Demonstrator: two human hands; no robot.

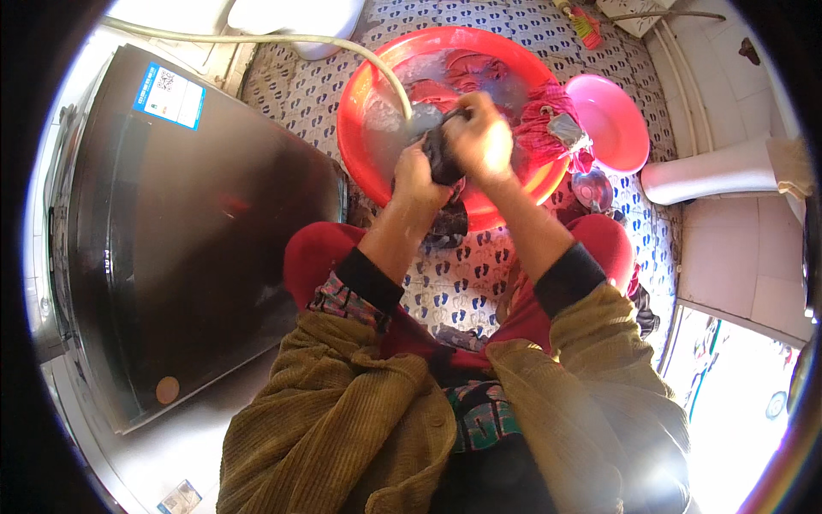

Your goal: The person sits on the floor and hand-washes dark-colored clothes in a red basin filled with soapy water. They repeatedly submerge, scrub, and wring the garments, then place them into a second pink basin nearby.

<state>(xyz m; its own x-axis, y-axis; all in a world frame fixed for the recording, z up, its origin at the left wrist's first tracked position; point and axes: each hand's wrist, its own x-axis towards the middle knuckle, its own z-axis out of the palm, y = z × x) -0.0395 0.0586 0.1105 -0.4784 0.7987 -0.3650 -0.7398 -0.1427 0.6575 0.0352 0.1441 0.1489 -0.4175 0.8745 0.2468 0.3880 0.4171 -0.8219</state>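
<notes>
Over the near part of a large red plastic basin [350, 128], my left hand [416, 172] and my right hand [481, 138] both grip a dark wet cloth [443, 160]. The right hand is blurred by motion. Cloudy, sudsy water [385, 132] fills the basin, and red fabric [472, 70] lies in it towards the far side. A pale hose [379, 61] reaches in from the upper left and ends close to the dark cloth. Checked pink-red cloth [542, 119] hangs over the basin's right rim, with a greyish block [568, 130] resting on it. Dark fabric [449, 225] drapes at the near rim.
Left of me stands a dark glossy appliance [192, 244] bearing a printed sticker. To the right are a pink basin [610, 122], a small shiny bowl [592, 191] and a white pedestal [706, 170]. A brush [585, 29] lies on the footprint-patterned floor [295, 90] at the far right.
</notes>
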